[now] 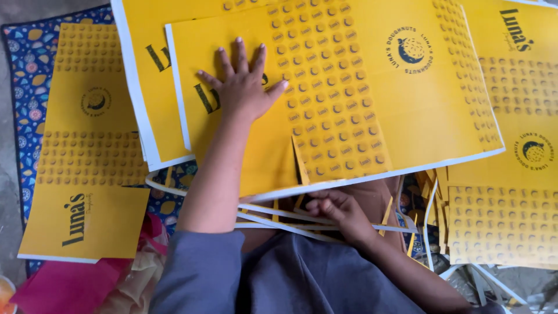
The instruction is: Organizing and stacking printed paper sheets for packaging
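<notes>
Closest to you, your grey sleeves fill the bottom of the view, and just beyond them your right hand sits curled, its fingers closed around thin white paper strips that run sideways under the near edge of the big sheet. A loose tangle of more yellow and white offcuts lies just to the right of that hand. Farther out, your left hand lies flat with all five fingers spread wide, palm down on the top yellow printed sheet; it grips nothing, only presses. That sheet lies directly under those fingers and stretches well to their right, its white-bordered near edge hanging just above your right hand, so the sheet sits between your two hands. Beneath it lies another yellow sheet, its white margin showing left of your left hand. Further left, a third yellow sheet rests on a blue patterned mat, with pink cloth below it. On the far right, one more yellow sheet lies partly under the top one.
</notes>
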